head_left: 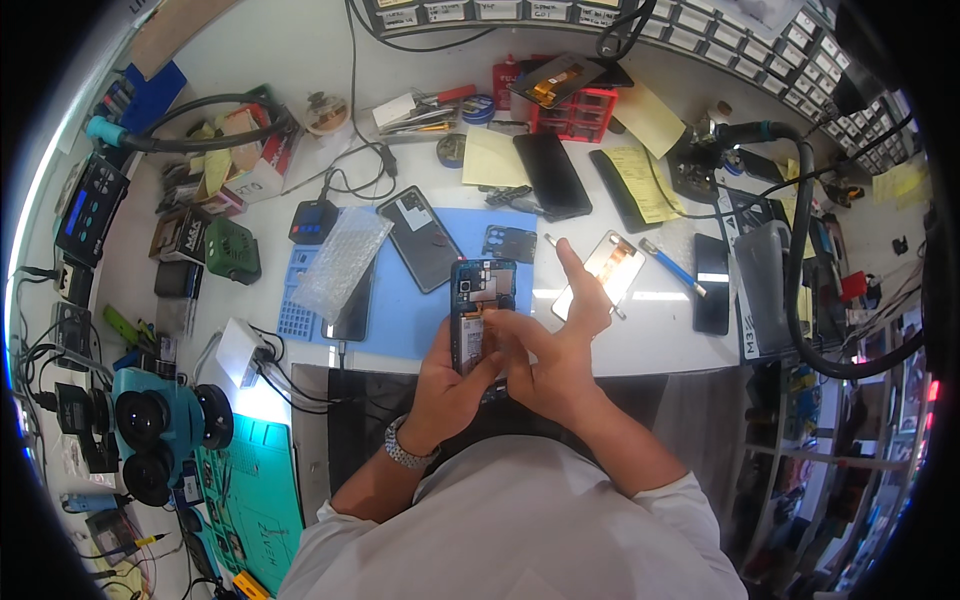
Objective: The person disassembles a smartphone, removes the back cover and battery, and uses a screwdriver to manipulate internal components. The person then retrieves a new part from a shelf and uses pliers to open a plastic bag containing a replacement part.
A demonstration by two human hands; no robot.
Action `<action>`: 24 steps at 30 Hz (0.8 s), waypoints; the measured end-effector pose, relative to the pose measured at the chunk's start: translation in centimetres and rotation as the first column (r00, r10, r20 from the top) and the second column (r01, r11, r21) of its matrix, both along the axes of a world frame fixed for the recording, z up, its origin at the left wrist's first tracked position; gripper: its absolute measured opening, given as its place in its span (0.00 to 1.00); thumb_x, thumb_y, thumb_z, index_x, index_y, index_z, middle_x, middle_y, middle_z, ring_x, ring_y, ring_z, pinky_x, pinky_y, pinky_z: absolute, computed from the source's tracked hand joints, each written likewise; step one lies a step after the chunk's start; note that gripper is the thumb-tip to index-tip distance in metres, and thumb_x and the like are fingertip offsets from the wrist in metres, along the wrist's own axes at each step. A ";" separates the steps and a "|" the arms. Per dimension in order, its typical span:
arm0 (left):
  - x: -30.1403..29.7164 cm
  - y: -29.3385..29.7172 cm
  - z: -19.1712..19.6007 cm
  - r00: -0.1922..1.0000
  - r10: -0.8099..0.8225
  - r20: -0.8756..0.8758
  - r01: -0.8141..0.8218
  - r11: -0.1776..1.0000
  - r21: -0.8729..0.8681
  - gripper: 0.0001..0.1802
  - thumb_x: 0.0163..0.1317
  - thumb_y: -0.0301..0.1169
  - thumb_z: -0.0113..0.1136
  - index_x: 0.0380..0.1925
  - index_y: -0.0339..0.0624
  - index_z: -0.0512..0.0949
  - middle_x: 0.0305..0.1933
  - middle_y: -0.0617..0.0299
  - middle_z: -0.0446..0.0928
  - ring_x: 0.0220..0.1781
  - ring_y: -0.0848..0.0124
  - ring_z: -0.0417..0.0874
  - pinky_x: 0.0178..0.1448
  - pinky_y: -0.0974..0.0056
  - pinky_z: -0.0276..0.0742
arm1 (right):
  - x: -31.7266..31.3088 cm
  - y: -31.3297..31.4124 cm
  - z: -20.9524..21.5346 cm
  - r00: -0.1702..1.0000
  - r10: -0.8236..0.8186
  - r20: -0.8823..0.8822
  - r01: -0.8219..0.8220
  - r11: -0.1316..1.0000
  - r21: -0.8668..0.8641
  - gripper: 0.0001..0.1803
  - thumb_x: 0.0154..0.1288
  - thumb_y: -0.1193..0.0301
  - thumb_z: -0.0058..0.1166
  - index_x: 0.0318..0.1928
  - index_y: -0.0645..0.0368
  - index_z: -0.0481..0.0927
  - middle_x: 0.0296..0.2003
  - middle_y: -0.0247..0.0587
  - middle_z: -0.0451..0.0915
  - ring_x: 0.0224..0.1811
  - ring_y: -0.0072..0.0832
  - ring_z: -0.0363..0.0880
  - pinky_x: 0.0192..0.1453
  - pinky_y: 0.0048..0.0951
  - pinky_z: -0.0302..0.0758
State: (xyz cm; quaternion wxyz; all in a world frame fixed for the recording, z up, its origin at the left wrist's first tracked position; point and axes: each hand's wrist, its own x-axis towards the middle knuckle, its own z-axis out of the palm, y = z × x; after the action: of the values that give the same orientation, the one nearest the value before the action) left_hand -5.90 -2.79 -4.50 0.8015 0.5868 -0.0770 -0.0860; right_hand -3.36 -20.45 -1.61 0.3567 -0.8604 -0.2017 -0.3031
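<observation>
An opened smartphone (483,290) with its inner boards and battery bare is held upright near the table's front edge. My left hand (445,395), with a metal watch on its wrist, is closed around the phone's lower left side. My right hand (550,355) is at its right side, with fingertips pressed on the phone's middle and other fingers raised away. What lies under those fingertips is hidden. Just beyond are a dark phone back cover (418,238) and a small black inner cover piece (510,243), both on the blue work mat (400,325).
Right of the mat lie a lit phone part (603,270), a blue pen-like tool (672,267) and a dark phone (711,285). Bubble wrap (345,255) covers another phone at left. A teal microscope (165,425) stands at the left, and a black hose (806,250) curves down at the right.
</observation>
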 end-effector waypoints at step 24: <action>-0.4 2.6 0.2 0.971 0.208 -0.116 -0.219 0.971 -0.096 0.32 0.75 0.15 0.59 0.76 0.38 0.65 0.67 0.52 0.81 0.66 0.63 0.87 0.64 0.59 0.89 | 2.7 3.0 0.0 0.987 0.140 -0.074 -0.127 0.980 0.156 0.23 0.61 0.76 0.71 0.57 0.45 0.90 0.76 0.59 0.67 0.68 0.52 0.72 0.69 0.53 0.61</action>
State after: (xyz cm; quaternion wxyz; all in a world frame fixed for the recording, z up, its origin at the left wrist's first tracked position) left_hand -6.33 -0.17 -4.34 0.8395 0.5422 0.0244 -0.0255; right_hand -0.68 -17.45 -1.62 0.4483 -0.8277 -0.2201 -0.2560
